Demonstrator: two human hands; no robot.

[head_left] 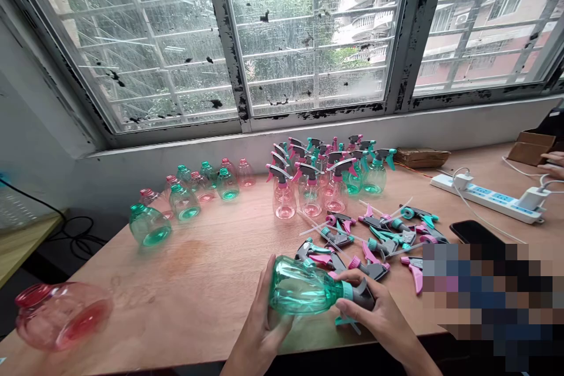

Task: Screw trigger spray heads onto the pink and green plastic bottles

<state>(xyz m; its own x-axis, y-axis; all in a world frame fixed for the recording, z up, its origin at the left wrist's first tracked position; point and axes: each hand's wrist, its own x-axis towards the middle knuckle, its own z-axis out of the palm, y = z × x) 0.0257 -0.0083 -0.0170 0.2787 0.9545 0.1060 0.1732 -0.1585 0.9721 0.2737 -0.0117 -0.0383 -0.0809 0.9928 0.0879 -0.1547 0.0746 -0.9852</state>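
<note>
Above the front edge of the table, a green see-through spray bottle lies sideways between my hands. My left hand is closed around its base end. At the neck, my right hand grips the grey and teal spray head, which sits on the bottle's mouth; whether it is fully tight I cannot tell. Just behind the bottle lies a loose pile of pink, teal and grey spray heads with thin white tubes. Part of a teal trigger shows below my right fingers.
Assembled spray bottles stand in a group by the window wall. Bottles without heads stand at the left, and a pink one nearer the front. A power strip, phone and another person's hand are at the right.
</note>
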